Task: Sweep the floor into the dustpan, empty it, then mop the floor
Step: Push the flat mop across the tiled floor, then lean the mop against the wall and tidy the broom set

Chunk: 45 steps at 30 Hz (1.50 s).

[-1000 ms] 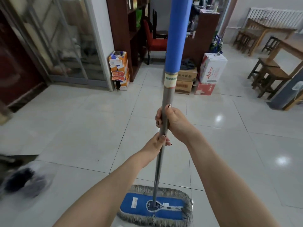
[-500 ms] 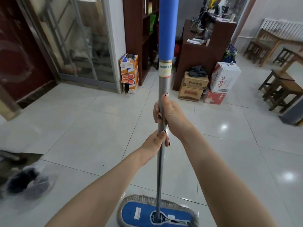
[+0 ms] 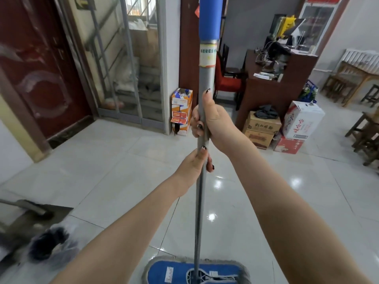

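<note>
The mopping step is in hand. Nearest, at the person's feet, the blue mop head (image 3: 160, 271) with its grey fringe lies flat on the pale tiled floor (image 3: 114, 173), and the grey mop handle (image 3: 200, 201) rises almost straight up from it. To the lower left lie a grey, blurred shape that looks like the dustpan (image 3: 34, 212) and a dark fuzzy thing (image 3: 49, 242) just beside it, too smeared to name; both sit apart from the mop, so the sweeping appears finished. Higher up the handle, the left hand (image 3: 192, 163) grips it with fingers curled round the shaft, and right above it the right hand (image 3: 215, 119) wraps it too, thumb laid up along the metal below the blue foam grip (image 3: 210, 17). Ahead stretches open tile, shiny in patches. The next move, I judge, calls for pushing the head forward over that stretch, keeping the pad flat and turning short of the orange carton stack (image 3: 181, 109), the cardboard boxes (image 3: 261, 128) and the wooden desk (image 3: 272, 93) beyond.
</note>
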Each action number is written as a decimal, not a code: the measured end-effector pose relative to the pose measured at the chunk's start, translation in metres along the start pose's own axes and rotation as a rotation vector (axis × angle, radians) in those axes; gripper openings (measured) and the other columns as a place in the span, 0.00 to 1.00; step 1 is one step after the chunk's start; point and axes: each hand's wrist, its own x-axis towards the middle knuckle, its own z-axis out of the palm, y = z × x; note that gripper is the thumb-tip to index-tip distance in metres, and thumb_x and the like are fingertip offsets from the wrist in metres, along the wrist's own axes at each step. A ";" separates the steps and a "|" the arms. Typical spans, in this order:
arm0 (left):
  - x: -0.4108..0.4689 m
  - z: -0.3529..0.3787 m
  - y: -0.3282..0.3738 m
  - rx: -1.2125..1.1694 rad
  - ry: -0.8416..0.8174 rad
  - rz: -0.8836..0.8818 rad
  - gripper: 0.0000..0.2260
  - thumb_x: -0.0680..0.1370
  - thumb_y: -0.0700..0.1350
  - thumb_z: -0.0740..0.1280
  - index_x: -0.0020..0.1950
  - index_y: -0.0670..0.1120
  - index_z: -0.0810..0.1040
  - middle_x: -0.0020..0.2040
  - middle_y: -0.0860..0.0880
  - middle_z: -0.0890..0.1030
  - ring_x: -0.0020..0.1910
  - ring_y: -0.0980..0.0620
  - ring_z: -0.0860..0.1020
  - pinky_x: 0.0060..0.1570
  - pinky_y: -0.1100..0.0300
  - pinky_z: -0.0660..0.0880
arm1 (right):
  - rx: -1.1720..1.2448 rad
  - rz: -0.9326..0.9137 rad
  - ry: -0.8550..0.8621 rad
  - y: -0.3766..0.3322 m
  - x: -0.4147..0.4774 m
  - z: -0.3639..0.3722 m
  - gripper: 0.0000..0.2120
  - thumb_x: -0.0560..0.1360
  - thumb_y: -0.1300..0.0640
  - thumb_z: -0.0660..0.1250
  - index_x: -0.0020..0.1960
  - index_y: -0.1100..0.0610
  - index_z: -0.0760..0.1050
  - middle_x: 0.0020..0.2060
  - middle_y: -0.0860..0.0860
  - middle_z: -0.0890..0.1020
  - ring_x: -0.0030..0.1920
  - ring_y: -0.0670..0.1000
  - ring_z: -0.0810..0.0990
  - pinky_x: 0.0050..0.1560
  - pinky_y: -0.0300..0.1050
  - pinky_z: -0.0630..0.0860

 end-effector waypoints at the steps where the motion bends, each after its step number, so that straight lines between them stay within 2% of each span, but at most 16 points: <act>1: 0.002 -0.010 0.001 -0.011 0.008 0.010 0.26 0.65 0.73 0.52 0.36 0.50 0.70 0.30 0.55 0.76 0.33 0.59 0.75 0.42 0.62 0.67 | 0.002 -0.008 -0.009 -0.002 0.007 0.007 0.28 0.78 0.37 0.49 0.29 0.56 0.66 0.21 0.50 0.66 0.21 0.48 0.67 0.32 0.43 0.69; 5: 0.013 -0.048 0.005 -0.035 0.078 0.070 0.26 0.72 0.70 0.51 0.37 0.48 0.69 0.33 0.51 0.73 0.29 0.62 0.73 0.35 0.73 0.68 | 0.043 -0.034 -0.046 -0.006 0.036 0.033 0.30 0.77 0.35 0.48 0.28 0.55 0.66 0.19 0.48 0.67 0.21 0.48 0.67 0.31 0.43 0.69; 8: 0.023 -0.076 0.005 -0.054 0.152 0.082 0.22 0.75 0.63 0.51 0.38 0.46 0.69 0.34 0.50 0.71 0.28 0.63 0.73 0.35 0.74 0.69 | 0.060 -0.052 -0.105 -0.007 0.062 0.052 0.30 0.72 0.31 0.50 0.26 0.53 0.67 0.19 0.48 0.67 0.21 0.48 0.67 0.31 0.43 0.68; 9: 0.024 -0.080 0.008 -0.061 0.164 0.093 0.23 0.75 0.64 0.51 0.38 0.46 0.69 0.34 0.49 0.71 0.27 0.63 0.72 0.34 0.74 0.69 | 0.066 -0.056 -0.113 -0.007 0.068 0.054 0.30 0.70 0.30 0.50 0.25 0.52 0.68 0.19 0.48 0.67 0.21 0.49 0.67 0.31 0.43 0.68; 12: 0.035 -0.115 0.011 -0.069 0.267 0.130 0.30 0.66 0.73 0.53 0.37 0.45 0.69 0.32 0.49 0.71 0.25 0.64 0.72 0.30 0.74 0.67 | 0.085 -0.088 -0.188 -0.001 0.107 0.079 0.30 0.65 0.25 0.53 0.22 0.49 0.69 0.19 0.48 0.68 0.21 0.49 0.67 0.29 0.41 0.69; 14: 0.046 -0.144 0.007 -0.043 0.321 0.117 0.26 0.72 0.68 0.51 0.37 0.45 0.68 0.32 0.49 0.71 0.24 0.64 0.72 0.31 0.73 0.68 | 0.097 -0.110 -0.241 0.006 0.136 0.098 0.30 0.63 0.24 0.54 0.22 0.49 0.70 0.19 0.48 0.68 0.21 0.49 0.67 0.28 0.41 0.69; 16: 0.061 -0.170 -0.001 0.006 0.375 0.080 0.25 0.73 0.65 0.50 0.36 0.44 0.67 0.32 0.48 0.71 0.25 0.64 0.72 0.32 0.74 0.69 | 0.086 -0.120 -0.277 0.013 0.166 0.114 0.31 0.60 0.22 0.55 0.23 0.49 0.71 0.18 0.48 0.69 0.20 0.49 0.68 0.27 0.41 0.68; 20: 0.101 -0.228 -0.016 0.083 0.522 0.064 0.23 0.79 0.59 0.50 0.33 0.45 0.67 0.29 0.48 0.72 0.24 0.64 0.72 0.29 0.78 0.67 | 0.145 -0.110 -0.368 0.028 0.236 0.146 0.33 0.54 0.20 0.60 0.22 0.51 0.71 0.18 0.50 0.69 0.19 0.50 0.68 0.27 0.41 0.70; 24: 0.140 -0.287 -0.029 0.082 0.620 0.010 0.23 0.80 0.59 0.51 0.33 0.46 0.69 0.28 0.51 0.73 0.24 0.63 0.72 0.29 0.76 0.68 | 0.190 -0.094 -0.474 0.041 0.306 0.175 0.32 0.59 0.22 0.57 0.22 0.51 0.71 0.18 0.49 0.69 0.20 0.50 0.69 0.29 0.43 0.71; 30: 0.188 -0.372 -0.045 0.115 0.789 -0.037 0.22 0.81 0.56 0.52 0.33 0.45 0.69 0.29 0.48 0.73 0.24 0.62 0.71 0.30 0.75 0.69 | 0.172 -0.061 -0.626 0.063 0.400 0.227 0.30 0.64 0.26 0.54 0.24 0.51 0.70 0.20 0.49 0.70 0.22 0.49 0.69 0.29 0.42 0.72; 35: 0.208 -0.436 -0.049 0.158 0.857 -0.007 0.21 0.81 0.55 0.50 0.34 0.45 0.69 0.30 0.48 0.72 0.30 0.55 0.72 0.38 0.65 0.70 | 0.157 -0.035 -0.642 0.065 0.459 0.277 0.28 0.70 0.31 0.54 0.26 0.53 0.70 0.21 0.50 0.71 0.22 0.50 0.69 0.31 0.44 0.69; 39: 0.231 -0.492 -0.050 0.185 0.892 0.011 0.25 0.74 0.65 0.49 0.34 0.45 0.69 0.29 0.51 0.73 0.27 0.60 0.73 0.34 0.73 0.70 | 0.139 -0.036 -0.661 0.063 0.507 0.314 0.29 0.72 0.31 0.54 0.28 0.55 0.68 0.21 0.50 0.70 0.22 0.50 0.68 0.29 0.41 0.70; 41: 0.246 -0.523 -0.053 0.167 0.929 -0.010 0.25 0.77 0.63 0.50 0.33 0.46 0.69 0.26 0.52 0.74 0.24 0.61 0.73 0.30 0.76 0.69 | 0.133 -0.045 -0.658 0.063 0.530 0.331 0.29 0.73 0.32 0.54 0.28 0.55 0.68 0.20 0.49 0.69 0.21 0.49 0.68 0.28 0.39 0.70; 45: 0.281 -0.587 -0.058 0.130 0.947 -0.003 0.24 0.79 0.60 0.51 0.32 0.45 0.69 0.26 0.50 0.74 0.21 0.62 0.73 0.27 0.77 0.68 | 0.125 -0.063 -0.620 0.059 0.583 0.368 0.29 0.69 0.29 0.54 0.28 0.55 0.68 0.20 0.49 0.69 0.21 0.50 0.69 0.27 0.39 0.71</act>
